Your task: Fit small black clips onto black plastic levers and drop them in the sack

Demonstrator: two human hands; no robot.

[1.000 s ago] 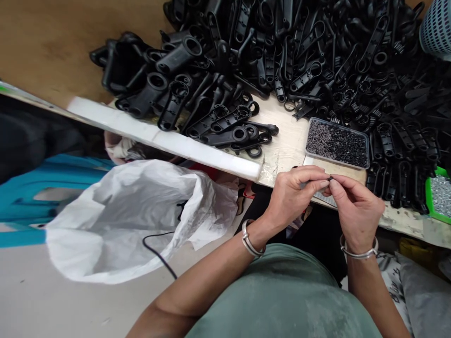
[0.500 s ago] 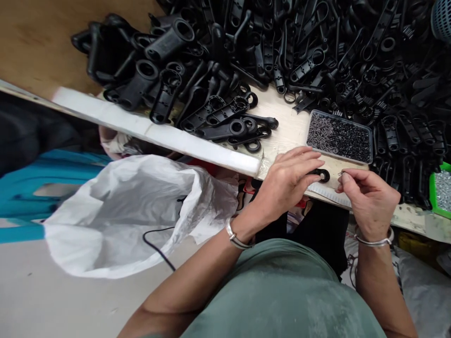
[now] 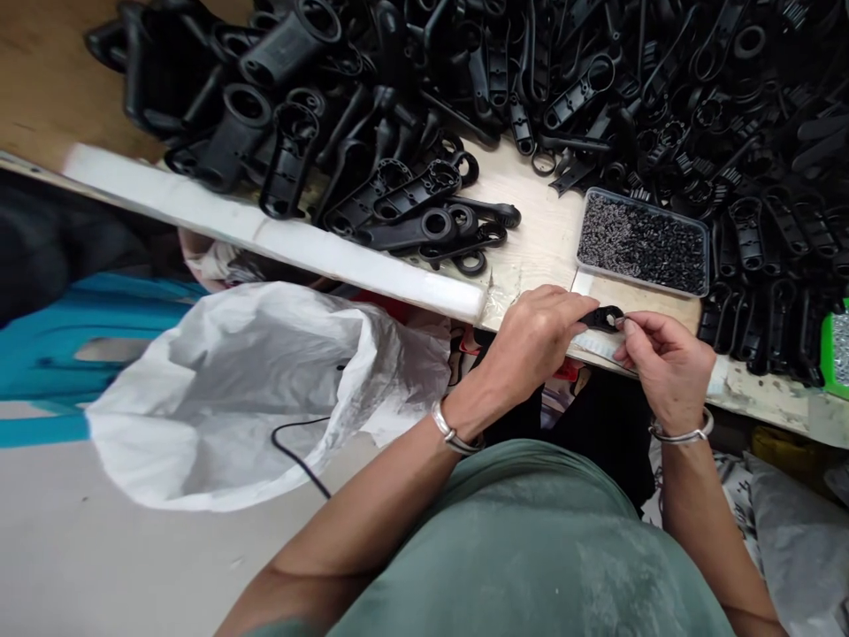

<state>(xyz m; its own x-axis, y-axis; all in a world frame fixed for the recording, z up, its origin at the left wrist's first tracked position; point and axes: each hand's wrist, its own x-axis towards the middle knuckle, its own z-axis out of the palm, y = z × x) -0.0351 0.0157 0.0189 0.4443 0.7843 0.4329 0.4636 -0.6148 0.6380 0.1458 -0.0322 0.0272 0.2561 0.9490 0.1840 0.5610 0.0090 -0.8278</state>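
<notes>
My left hand (image 3: 540, 341) is closed around one end of a black plastic arm (image 3: 602, 318) with a ring-shaped end, at the table's front edge. The ring end sticks out to the right of the fingers; the rest is hidden under the hand. Against that ring end, my right hand (image 3: 667, 358) pinches with thumb and forefinger. A tiny piece seems to sit in the pinch, too small to name. Just behind both hands stands a clear plastic box (image 3: 704, 265) holding many small dark metal and black pieces.
Black plastic parts (image 3: 411, 190) lie heaped across the back and left of the table. More stand in rows (image 3: 749, 327) on the right, by a green tray (image 3: 828, 354) of small silver pieces. A white foam strip (image 3: 279, 239) edges the table. Below it gapes a white sack (image 3: 218, 398).
My left hand's fingers have closed down on the black plastic arm. My right hand has moved left, bringing its pinch up to the ring end. The camera view has shifted slightly.
</notes>
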